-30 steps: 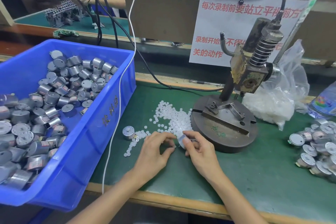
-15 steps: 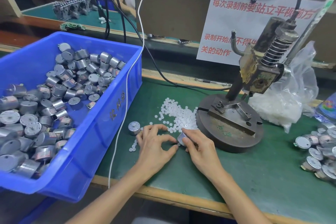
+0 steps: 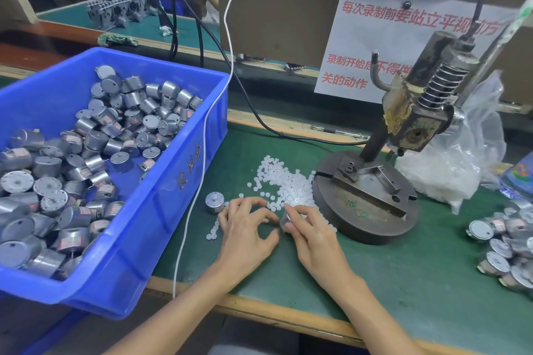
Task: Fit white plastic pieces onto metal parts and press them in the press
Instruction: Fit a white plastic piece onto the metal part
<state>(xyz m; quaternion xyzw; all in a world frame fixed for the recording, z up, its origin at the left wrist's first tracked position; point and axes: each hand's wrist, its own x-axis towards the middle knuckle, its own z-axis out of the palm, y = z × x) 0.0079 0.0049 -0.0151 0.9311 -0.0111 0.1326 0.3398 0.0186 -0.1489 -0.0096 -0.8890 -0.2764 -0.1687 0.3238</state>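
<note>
A heap of small white plastic pieces (image 3: 284, 181) lies on the green mat beside the hand press (image 3: 366, 196). My right hand (image 3: 311, 232) grips a silver metal part (image 3: 284, 220) at the heap's near edge, mostly hidden by its fingers. My left hand (image 3: 245, 225) rests next to it, fingers curled over the scattered pieces; whether it pinches one I cannot tell. Another metal part (image 3: 215, 202) stands upright just left of my left hand. The press's round base holds nothing.
A blue bin (image 3: 161, 210) full of metal parts fills the left side. A pile of metal parts (image 3: 507, 248) lies at the right edge. A clear bag of white pieces (image 3: 450, 176) sits behind the press. A white cable (image 3: 202, 153) hangs over the bin's rim.
My left hand has slid slightly left and forward over the scattered pieces. My right hand keeps hold of the metal part at the same spot.
</note>
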